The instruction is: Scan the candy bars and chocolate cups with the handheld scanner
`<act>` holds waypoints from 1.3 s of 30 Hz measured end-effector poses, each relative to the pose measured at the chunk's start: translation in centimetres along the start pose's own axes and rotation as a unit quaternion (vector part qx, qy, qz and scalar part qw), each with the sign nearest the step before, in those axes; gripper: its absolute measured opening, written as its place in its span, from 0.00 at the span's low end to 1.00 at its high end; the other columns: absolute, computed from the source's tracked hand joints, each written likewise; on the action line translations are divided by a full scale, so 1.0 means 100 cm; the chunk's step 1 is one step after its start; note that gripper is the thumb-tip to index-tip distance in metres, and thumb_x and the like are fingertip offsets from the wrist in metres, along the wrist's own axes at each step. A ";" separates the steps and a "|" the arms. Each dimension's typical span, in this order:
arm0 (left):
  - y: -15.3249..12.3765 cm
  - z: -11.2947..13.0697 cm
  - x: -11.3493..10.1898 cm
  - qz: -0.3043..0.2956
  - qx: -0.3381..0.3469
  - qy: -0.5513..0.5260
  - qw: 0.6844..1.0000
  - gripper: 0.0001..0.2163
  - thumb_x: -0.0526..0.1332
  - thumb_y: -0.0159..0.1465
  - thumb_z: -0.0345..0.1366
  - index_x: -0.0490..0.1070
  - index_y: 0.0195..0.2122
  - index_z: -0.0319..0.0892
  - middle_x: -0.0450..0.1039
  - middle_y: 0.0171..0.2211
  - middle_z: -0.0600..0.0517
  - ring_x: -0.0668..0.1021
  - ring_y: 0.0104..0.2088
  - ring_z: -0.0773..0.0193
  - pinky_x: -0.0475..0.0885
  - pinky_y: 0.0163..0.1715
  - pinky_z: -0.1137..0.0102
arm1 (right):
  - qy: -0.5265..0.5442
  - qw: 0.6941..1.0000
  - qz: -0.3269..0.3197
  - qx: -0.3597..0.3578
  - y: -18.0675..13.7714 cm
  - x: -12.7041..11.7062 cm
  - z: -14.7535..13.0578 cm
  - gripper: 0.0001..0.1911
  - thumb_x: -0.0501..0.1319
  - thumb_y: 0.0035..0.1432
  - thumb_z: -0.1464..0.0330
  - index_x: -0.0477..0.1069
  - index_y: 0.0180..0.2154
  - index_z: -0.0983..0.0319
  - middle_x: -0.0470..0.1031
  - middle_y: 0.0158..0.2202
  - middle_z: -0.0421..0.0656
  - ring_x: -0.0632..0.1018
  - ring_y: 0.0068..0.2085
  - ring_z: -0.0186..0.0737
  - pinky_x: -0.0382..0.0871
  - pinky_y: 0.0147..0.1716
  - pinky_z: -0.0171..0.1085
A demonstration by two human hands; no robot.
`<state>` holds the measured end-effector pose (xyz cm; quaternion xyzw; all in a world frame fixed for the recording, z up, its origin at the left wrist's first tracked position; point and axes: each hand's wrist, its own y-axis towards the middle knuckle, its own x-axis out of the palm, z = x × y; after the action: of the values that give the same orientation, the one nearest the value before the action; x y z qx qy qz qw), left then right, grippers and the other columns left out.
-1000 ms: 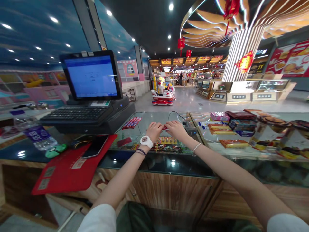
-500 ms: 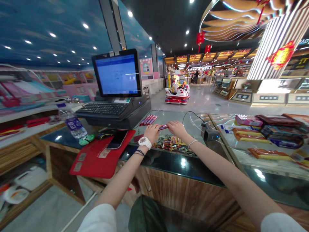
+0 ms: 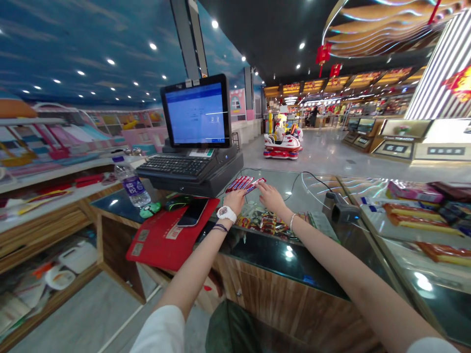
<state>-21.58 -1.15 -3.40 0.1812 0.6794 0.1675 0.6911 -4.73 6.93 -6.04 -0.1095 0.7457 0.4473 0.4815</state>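
Candy stick (image 3: 255, 186), wrapped in red, white and blue, is located to the right of the register (image 3: 198, 117), beside a row of similar sticks (image 3: 237, 183) on the glass counter (image 3: 285, 179). Left hand (image 3: 234, 199), the one closer to the register, is positioned with bent fingers at the near end of the stick; a white watch (image 3: 226, 214) is worn on its wrist. Right hand (image 3: 271, 197), farther from the register, has its fingertips at the opposite end. From where I stand, I cannot tell whether either hand pinches the stick or merely rests against it.

Small wrapped sweets (image 3: 269, 223) are visible right of the register, toward the person. Farther right of the register is a dark scanner (image 3: 339, 210). In front of the register, a red mat (image 3: 162, 245) supports a phone (image 3: 193, 212). A purple-labelled bottle (image 3: 134, 189) stands upright left of the register, with a green object (image 3: 150, 210) near its base.
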 end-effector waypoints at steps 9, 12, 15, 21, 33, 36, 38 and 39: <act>0.046 -0.025 0.008 -0.008 -0.124 0.003 0.992 0.13 0.54 0.67 0.30 0.76 0.48 0.44 0.79 0.46 0.43 0.81 0.44 0.55 0.74 0.41 0.66 | 0.085 0.988 -0.090 0.096 0.034 0.043 -0.027 0.38 0.56 0.61 0.71 0.47 0.70 0.60 0.54 0.70 0.51 0.61 0.68 0.53 0.61 0.62 0.54; 0.050 -0.032 0.016 -0.013 -0.151 0.007 0.988 0.13 0.54 0.67 0.30 0.76 0.46 0.43 0.80 0.44 0.42 0.82 0.43 0.55 0.74 0.39 0.67 | 0.084 0.986 -0.107 0.102 0.047 0.055 -0.032 0.36 0.55 0.64 0.68 0.46 0.70 0.59 0.52 0.71 0.51 0.57 0.69 0.54 0.60 0.62 0.57; 0.052 -0.038 0.023 -0.022 -0.169 0.008 0.985 0.12 0.55 0.66 0.29 0.76 0.45 0.43 0.80 0.43 0.41 0.82 0.43 0.55 0.74 0.38 0.67 | 0.096 0.984 -0.106 0.108 0.058 0.065 -0.032 0.32 0.51 0.68 0.64 0.46 0.70 0.58 0.51 0.71 0.49 0.54 0.70 0.54 0.57 0.63 0.59; 0.056 -0.044 0.030 -0.058 -0.187 0.006 0.981 0.11 0.56 0.66 0.32 0.75 0.47 0.44 0.80 0.45 0.42 0.81 0.46 0.54 0.75 0.42 0.65 | 0.112 0.975 -0.140 0.130 0.077 0.079 -0.020 0.29 0.42 0.71 0.60 0.44 0.70 0.54 0.47 0.72 0.43 0.49 0.72 0.48 0.48 0.66 0.58; 0.060 -0.039 0.034 -0.095 -0.179 0.010 0.979 0.12 0.55 0.68 0.33 0.74 0.50 0.43 0.79 0.47 0.41 0.80 0.48 0.54 0.74 0.46 0.66 | 0.071 0.973 -0.201 0.091 0.077 0.076 -0.012 0.28 0.37 0.72 0.56 0.44 0.70 0.50 0.44 0.73 0.39 0.47 0.72 0.47 0.45 0.67 0.59; 0.060 -0.038 0.035 -0.096 -0.160 0.017 0.982 0.13 0.54 0.69 0.35 0.75 0.49 0.42 0.79 0.46 0.40 0.80 0.48 0.54 0.74 0.46 0.65 | 0.058 0.973 -0.204 0.087 0.076 0.076 -0.012 0.29 0.37 0.72 0.57 0.45 0.70 0.52 0.41 0.73 0.41 0.47 0.72 0.48 0.46 0.66 0.59; 0.060 -0.037 0.037 -0.089 -0.141 0.025 0.986 0.14 0.52 0.70 0.36 0.76 0.48 0.41 0.79 0.45 0.39 0.80 0.48 0.54 0.73 0.48 0.64 | 0.053 0.975 -0.193 0.101 0.076 0.077 -0.013 0.29 0.39 0.72 0.56 0.46 0.70 0.54 0.41 0.73 0.44 0.48 0.72 0.50 0.46 0.66 0.57; 0.060 -0.037 0.038 -0.084 -0.133 0.028 0.987 0.14 0.52 0.70 0.36 0.76 0.47 0.40 0.79 0.45 0.39 0.80 0.48 0.54 0.72 0.49 0.64 | 0.051 0.975 -0.184 0.113 0.076 0.078 -0.013 0.30 0.40 0.71 0.55 0.46 0.70 0.55 0.42 0.73 0.46 0.49 0.72 0.51 0.46 0.67 0.56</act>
<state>-25.13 5.97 -3.90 0.0253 0.6830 0.2022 0.7014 -14.06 12.41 -7.97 -0.2119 0.7820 0.2576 0.5265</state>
